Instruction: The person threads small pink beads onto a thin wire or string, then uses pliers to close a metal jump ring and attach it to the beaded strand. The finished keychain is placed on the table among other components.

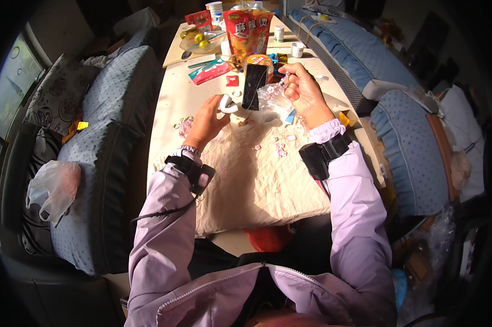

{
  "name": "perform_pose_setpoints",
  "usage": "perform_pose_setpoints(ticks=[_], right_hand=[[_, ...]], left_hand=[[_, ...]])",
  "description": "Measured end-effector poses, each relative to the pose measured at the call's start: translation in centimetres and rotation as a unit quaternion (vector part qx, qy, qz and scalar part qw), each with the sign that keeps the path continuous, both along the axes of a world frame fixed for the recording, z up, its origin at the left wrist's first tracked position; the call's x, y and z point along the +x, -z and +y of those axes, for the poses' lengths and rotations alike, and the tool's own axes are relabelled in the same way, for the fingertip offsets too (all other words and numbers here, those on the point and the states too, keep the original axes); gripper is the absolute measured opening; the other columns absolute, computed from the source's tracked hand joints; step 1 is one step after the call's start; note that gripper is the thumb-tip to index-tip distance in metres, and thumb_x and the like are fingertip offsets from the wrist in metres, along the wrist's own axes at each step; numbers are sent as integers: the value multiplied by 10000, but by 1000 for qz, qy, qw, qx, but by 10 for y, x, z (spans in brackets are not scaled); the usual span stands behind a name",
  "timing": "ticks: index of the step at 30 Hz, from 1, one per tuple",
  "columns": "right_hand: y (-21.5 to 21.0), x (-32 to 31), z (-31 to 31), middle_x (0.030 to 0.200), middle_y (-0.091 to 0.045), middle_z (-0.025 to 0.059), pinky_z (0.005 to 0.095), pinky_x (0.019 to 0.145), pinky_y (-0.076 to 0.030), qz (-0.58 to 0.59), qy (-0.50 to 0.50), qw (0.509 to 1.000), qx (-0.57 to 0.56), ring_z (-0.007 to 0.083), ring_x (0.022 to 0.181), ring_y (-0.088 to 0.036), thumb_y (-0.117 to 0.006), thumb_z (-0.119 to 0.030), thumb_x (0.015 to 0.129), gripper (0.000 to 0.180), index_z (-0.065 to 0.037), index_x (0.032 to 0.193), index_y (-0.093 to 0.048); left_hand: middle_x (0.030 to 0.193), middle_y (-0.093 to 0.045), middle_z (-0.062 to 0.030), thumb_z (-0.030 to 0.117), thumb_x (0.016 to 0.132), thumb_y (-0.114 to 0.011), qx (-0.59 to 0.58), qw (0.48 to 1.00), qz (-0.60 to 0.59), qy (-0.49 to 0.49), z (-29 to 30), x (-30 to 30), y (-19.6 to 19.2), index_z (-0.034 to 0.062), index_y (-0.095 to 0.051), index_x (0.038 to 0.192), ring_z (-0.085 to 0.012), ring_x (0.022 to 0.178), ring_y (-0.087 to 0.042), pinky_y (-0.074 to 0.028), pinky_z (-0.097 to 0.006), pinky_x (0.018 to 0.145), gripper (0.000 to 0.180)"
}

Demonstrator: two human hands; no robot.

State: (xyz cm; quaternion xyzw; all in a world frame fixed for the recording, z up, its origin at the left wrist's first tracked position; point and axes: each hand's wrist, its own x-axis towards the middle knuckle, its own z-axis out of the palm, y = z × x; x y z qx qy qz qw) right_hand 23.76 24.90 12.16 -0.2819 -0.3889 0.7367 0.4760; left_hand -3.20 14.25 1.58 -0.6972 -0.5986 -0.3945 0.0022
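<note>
My left hand (207, 121) is closed on a small white curved object (227, 104), whose exact kind I cannot make out. To the right, my right hand (305, 94) is raised in a pinch, with small pink flower beads (284, 80) at its fingers. A clear plastic bag (272, 98) lies beneath those beads, beside a dark phone (255, 87) propped against a round tub (259, 61). On the cream cloth (246, 185) sit several more pink beads (280, 148). Next to my left wrist is a little heap of pink beads (184, 127).
At the table's far end stand a red food pouch (247, 32), a bowl of yellow-green fruit (198, 44) and a white jar (297, 50). A red and teal packet (209, 71) lies left of the phone. Blue cushioned seats (101, 120) line both sides.
</note>
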Motion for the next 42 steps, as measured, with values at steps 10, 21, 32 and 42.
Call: perform_pose_setpoints(ticks=[10, 21, 32, 42], right_hand=[[-22, 74, -39, 670, -462, -95, 184, 461, -317, 44, 17, 997, 57, 35, 536, -412, -765, -261, 975, 154, -128, 938, -699], [13, 58, -120, 664, -401, -108, 192, 459, -292, -74, -89, 991, 65, 11, 519, -332, -730, -255, 1014, 172, -86, 987, -709], [72, 7, -193, 851, -686, -63, 159, 493, -295, -43, -121, 991, 25, -36, 624, -480, -723, -223, 1090, 178, -72, 1144, -801], [93, -1, -227, 846, -695, -42, 168, 513, -383, -54, -169, 984, -33, 18, 639, -572, -754, -206, 1054, 163, -66, 1128, -794]], left_hand=[[1108, -761, -49, 289, 1056, -745, 3, 660, -750, 36, 25, -51, 32, 87, -683, 1161, -191, 1029, -740, -641, -346, 969, 236], [1174, -689, -67, 184, 1025, -783, -89, 665, -741, -32, 48, -22, 49, 36, -685, 1201, -210, 1009, -687, -648, -341, 938, 250], [1111, -728, -31, 234, 1106, -715, -163, 719, -641, 214, -160, 114, -25, 29, -686, 1315, -127, 994, -696, -579, -311, 934, 294], [973, -744, 4, 160, 1096, -697, -191, 625, -742, 151, -206, 114, 9, 59, -722, 1218, -117, 865, -706, -570, -257, 819, 160]])
